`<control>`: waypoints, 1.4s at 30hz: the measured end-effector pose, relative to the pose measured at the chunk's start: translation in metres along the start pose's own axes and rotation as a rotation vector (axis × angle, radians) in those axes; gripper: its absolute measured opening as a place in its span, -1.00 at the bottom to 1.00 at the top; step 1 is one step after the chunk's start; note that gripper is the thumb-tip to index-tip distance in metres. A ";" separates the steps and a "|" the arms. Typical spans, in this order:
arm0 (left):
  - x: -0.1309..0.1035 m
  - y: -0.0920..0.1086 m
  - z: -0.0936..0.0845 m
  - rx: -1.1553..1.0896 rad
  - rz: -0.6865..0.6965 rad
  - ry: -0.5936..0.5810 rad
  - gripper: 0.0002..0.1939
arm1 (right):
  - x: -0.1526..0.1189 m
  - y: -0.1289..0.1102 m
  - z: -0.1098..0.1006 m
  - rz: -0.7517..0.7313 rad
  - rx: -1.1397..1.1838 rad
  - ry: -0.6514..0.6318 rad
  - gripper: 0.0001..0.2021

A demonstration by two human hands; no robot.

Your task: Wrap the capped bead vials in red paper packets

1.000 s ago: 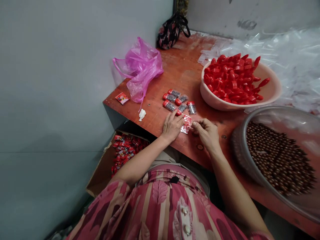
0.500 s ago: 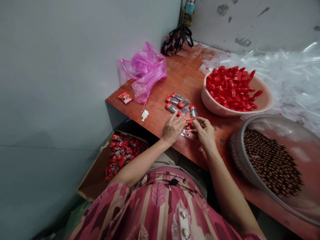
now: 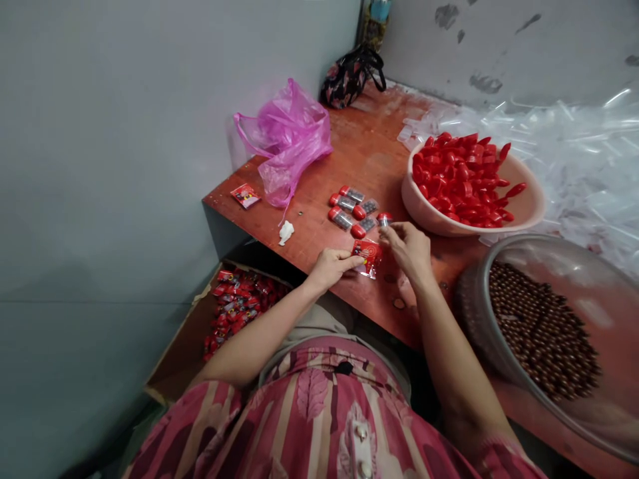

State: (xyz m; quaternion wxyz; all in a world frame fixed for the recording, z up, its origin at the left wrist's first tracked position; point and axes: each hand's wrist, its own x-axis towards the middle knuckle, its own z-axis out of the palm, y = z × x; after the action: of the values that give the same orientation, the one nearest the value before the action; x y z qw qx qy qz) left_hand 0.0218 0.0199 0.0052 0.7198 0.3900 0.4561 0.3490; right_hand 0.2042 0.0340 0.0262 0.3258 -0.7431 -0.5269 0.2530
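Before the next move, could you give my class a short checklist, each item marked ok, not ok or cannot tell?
1. Left hand has hold of the red packet: ok, its thumb lies across the front.
2. Right hand is at the nearest red-capped tube: ok, fingertips are at its lower end.
3. Right-hand grip is firm: cannot tell, the fingers hide it.
4. Red packet is open at an end: cannot tell, too small to see.
5. Pink bowl stands upright: ok, red plastic pieces heaped inside.
6. Table is free of scraps: not ok, a white scrap lies near the edge.
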 end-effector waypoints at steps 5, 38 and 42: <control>-0.001 0.005 0.002 -0.188 -0.046 0.107 -0.68 | 0.036 0.002 0.000 0.052 -0.460 -0.029 -0.55; -0.005 0.018 0.033 -0.430 0.023 0.007 -0.56 | -0.091 0.005 0.026 -0.069 0.632 0.060 -0.75; -0.005 0.019 0.032 -0.367 0.009 -0.019 -0.57 | -0.090 0.009 0.026 -0.085 0.593 0.083 -0.74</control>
State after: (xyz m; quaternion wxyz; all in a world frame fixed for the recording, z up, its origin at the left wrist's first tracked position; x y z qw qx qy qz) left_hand 0.0467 0.0163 0.0333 0.7814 0.2573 0.3762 0.4261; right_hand 0.1625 -0.0474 0.0057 0.5601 -0.6025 -0.4471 0.3511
